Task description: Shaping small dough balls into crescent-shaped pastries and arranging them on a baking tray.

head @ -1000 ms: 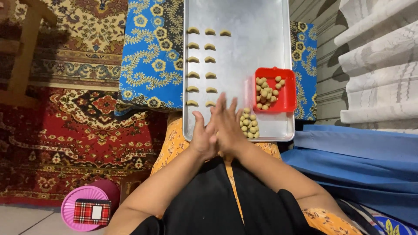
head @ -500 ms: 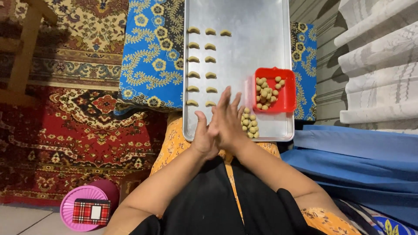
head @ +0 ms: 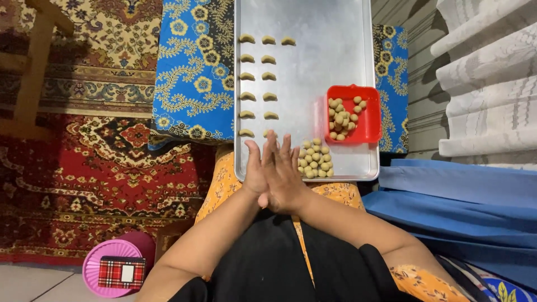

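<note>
The floor is covered with a patterned red carpet (head: 95,173), and on it lies a blue cushion with yellow flowers (head: 193,72) that carries a long metal baking tray (head: 330,50). The left hand (head: 256,170) and the right hand (head: 285,176) are pressed flat together, palm against palm, fingers straight and pointing to the tray, just over its near edge. If a piece of dough is between the palms, I cannot tell. On the tray, just beyond the fingertips, two rows of small crescent-shaped dough pieces (head: 257,86) run away from the person. Just to the right of the hands lies a heap of small dough balls (head: 315,159), and a little farther a red square container (head: 353,114) holds more balls. A pink round lid (head: 112,268) lies near the left elbow.
</note>
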